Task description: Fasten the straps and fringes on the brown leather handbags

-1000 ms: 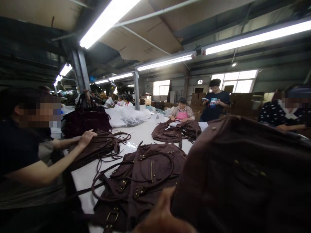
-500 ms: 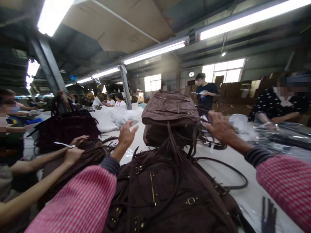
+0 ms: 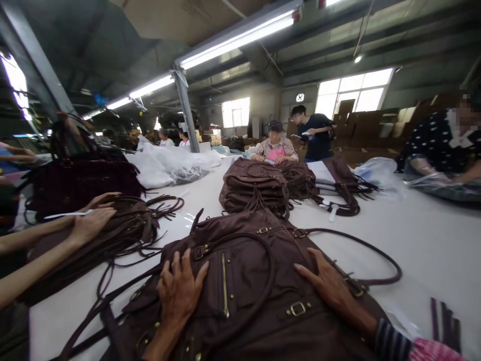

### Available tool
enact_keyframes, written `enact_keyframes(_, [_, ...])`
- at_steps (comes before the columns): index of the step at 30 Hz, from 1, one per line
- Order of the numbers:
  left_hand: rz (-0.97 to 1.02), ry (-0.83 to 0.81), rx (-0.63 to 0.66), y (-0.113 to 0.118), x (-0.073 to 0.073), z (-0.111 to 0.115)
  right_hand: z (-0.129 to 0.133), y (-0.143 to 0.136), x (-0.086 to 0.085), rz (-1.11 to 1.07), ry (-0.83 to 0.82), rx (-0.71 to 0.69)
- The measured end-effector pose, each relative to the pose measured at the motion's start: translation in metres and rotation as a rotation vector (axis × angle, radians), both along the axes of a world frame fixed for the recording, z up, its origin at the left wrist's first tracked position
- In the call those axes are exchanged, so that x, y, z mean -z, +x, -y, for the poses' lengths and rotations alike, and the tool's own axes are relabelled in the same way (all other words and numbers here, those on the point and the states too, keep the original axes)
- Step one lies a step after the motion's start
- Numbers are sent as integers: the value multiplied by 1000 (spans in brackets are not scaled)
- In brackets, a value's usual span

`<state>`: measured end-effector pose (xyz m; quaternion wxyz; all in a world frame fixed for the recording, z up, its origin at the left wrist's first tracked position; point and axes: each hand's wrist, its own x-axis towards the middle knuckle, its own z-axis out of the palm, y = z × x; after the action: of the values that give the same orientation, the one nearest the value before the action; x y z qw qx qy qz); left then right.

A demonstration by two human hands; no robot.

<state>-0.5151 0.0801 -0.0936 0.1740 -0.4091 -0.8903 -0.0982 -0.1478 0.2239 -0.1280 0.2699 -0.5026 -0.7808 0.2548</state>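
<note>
A dark brown handbag (image 3: 248,281) lies flat on the white table in front of me, with a gold zip, buckles and looped handles. My left hand (image 3: 181,286) rests on its left side, fingers spread beside the zip. On the right side of the bag, my right hand (image 3: 330,286) lies with thumb and fingers apart. Behind this bag sits a stack of brown handbags (image 3: 253,185), its tassels hanging toward me. Neither hand grips anything.
To the left, a co-worker's hands (image 3: 92,218) press on another brown bag (image 3: 128,225). A dark bag (image 3: 82,180) stands behind it. White plastic wrapping (image 3: 165,165) covers the back left. More people work across the table (image 3: 424,240). Dark strips (image 3: 445,321) lie at right.
Both my hands came down from beside the raised bag onto the bag before me. The upper bag now sits lower on the stack. My view shifted, showing a person behind it.
</note>
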Motion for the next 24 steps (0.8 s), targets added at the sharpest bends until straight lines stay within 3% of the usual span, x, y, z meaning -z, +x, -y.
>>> enact_keyframes(3, [45,-66,9,1,-1,-2,0,-4,-22,-23,-144,65])
enact_keyframes(8, [176,-127,64,-5,-4,-1,-1,2,-43,-9,-202,-2])
enact_keyframes(17, [238,-123,177,0,-4,22,-7,22,-27,-160,-147,-124])
enact_keyframes(24, [178,-120,255,29,-13,63,30,48,-35,-191,-75,-162])
